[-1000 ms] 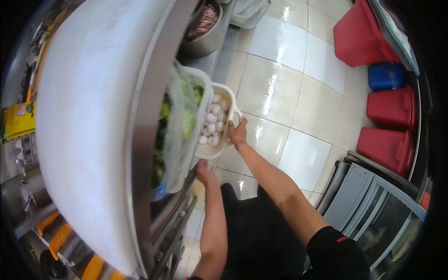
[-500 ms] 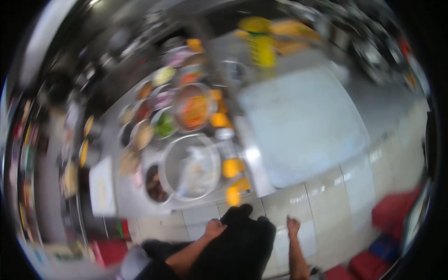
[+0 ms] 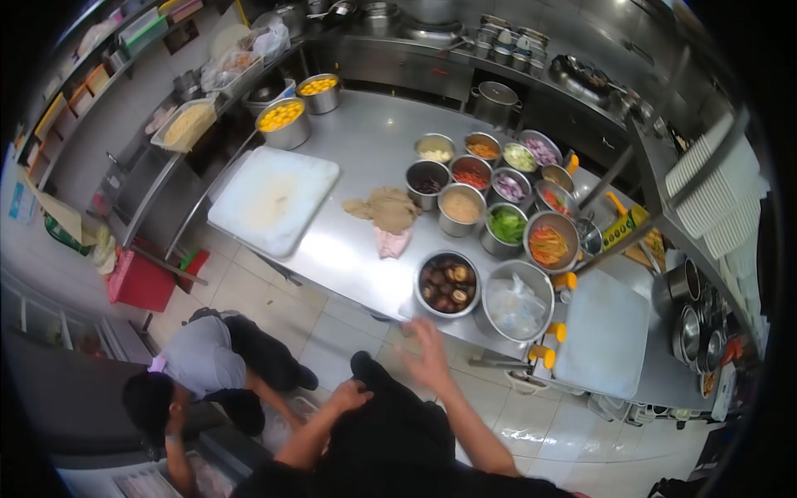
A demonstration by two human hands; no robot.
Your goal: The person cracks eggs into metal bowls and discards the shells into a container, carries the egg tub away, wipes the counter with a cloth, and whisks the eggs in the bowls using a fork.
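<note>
My right hand (image 3: 425, 358) is open, its fingers spread and slightly blurred, by the front edge of the steel table (image 3: 357, 278). Just beyond it on the table stands a metal bowl of dark brown mushrooms (image 3: 449, 286). To the right of that, a large metal pot (image 3: 531, 319) has a clear plastic bag (image 3: 513, 300) inside. Low in front of my body, my left hand (image 3: 352, 396) is closed with curled fingers, beside my dark clothing. Nothing shows sticking out of it. Neither hand touches the table's contents.
Several metal containers of cut vegetables, such as green peppers (image 3: 505, 224), stand behind the bowl. White cutting boards (image 3: 274, 199) lie at both ends. A brown cloth (image 3: 386, 209) lies mid-table. A person in a grey shirt (image 3: 199, 353) bends at an opened refrigerator drawer, lower left.
My view has swung left, bringing the bending person and left cutting board into sight. My right hand has risen toward the table edge and its fingers have spread. My left hand stays low and closed.
</note>
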